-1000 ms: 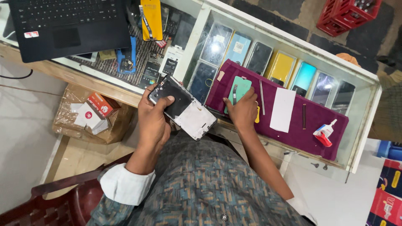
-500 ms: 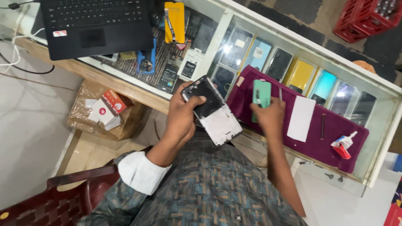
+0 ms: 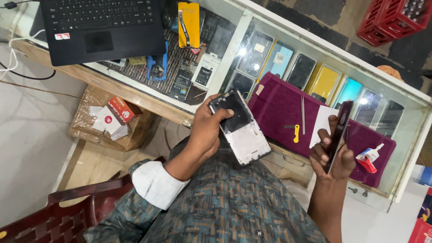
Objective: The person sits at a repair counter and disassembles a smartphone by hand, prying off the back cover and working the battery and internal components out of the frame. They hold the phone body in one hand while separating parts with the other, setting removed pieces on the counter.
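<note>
My left hand [image 3: 208, 129] grips an opened phone body [image 3: 241, 128] with a dark upper half and white lower frame, held over my lap at the counter's edge. My right hand [image 3: 331, 156] holds a thin dark phone panel [image 3: 337, 132] edge-on, above the right part of a maroon work mat [image 3: 279, 108]. On the mat lie metal tweezers [image 3: 303, 114], a small yellow pry tool [image 3: 296, 133], a white paper sheet [image 3: 321, 120] and a glue tube with a red cap [image 3: 369, 158].
A glass display counter [image 3: 252, 27] holds several phone cases and phones. A black laptop [image 3: 101, 27] and a yellow package [image 3: 188, 23] sit on top at the left. An open cardboard box [image 3: 110, 119] stands on the floor, a dark red chair [image 3: 67, 211] beside me, and a red crate [image 3: 396, 20] beyond the counter.
My right hand left the teal item on the mat, moved right and now holds the dark panel upright. My left hand stayed on the phone body. The view shifted.
</note>
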{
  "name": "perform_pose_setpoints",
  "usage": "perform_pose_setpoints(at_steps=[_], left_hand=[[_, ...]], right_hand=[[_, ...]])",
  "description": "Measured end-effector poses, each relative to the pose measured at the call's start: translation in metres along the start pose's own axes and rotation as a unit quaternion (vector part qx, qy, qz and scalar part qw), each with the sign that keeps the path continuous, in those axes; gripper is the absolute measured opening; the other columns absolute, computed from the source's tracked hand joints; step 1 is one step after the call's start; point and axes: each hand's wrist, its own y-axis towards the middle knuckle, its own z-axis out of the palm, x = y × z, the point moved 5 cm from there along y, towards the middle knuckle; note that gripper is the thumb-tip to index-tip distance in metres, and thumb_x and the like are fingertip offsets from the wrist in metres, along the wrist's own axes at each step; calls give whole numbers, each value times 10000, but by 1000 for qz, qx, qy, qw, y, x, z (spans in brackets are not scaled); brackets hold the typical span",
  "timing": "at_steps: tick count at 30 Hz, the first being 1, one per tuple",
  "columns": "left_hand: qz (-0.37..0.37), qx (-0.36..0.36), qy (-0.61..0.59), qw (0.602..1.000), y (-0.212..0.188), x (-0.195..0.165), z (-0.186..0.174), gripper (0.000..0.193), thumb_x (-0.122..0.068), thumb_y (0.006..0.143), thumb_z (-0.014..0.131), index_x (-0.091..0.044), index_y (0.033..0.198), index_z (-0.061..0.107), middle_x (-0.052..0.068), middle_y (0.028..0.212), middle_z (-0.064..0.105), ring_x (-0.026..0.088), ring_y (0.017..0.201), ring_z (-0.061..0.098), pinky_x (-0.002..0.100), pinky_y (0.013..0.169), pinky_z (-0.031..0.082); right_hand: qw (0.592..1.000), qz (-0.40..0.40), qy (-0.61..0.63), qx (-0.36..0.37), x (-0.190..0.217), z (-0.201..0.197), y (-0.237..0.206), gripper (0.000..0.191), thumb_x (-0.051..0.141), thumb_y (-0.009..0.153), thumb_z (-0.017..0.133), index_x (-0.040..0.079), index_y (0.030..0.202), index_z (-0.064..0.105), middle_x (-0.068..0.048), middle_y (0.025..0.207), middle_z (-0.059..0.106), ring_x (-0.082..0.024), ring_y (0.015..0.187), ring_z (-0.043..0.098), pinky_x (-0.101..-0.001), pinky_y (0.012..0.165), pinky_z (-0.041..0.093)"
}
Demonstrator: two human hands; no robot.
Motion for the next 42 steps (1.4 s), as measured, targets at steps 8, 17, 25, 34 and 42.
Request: perform_pose_setpoints(at_steps=[8,17,25,34,42], left_hand=[[-40,18,43,998,-13,24,7,432,108,833,645,52,1251,550,76,978,679,138,856,666,279,807,558],[-44,31,39,998,-20,24,16,431,117,853,647,37,1258,525,80,985,686,133,867,668,272,810,554],[49,-10,41,998,-20,20,10,418,138,873,644,29,1252,505,92,1043,660,140,935,659,278,869,555],[92,-40,18,995,-22,12,12,399,134,889,621,20,1251,497,103,1054,659,154,946,657,306,884,556],[114,-36,18,993,-30,9,16,411,125,895,609,2,1259,464,115,1076,668,161,976,666,307,905,560]], right_hand=[[991,21,130,-31,-7,12,-24,830,597,1112,455,22,1680,266,-378,1561,401,-516,1314,548,-662,1074,466],[991,4,50,-122,-11,44,-13,700,464,1149,336,4,1674,277,-358,1568,395,-499,1278,556,-692,1076,465],[929,-27,-305,-208,4,73,-9,660,448,1144,436,18,1628,305,-294,1559,426,-429,1269,571,-673,1047,491],[867,-74,-474,-137,-5,100,-1,732,191,980,796,-10,1536,363,-214,1454,492,-353,1249,636,-553,1095,551],[811,-109,-554,-154,-23,113,-8,1061,239,863,895,108,1665,213,-172,1395,514,-296,1149,680,-421,955,598]])
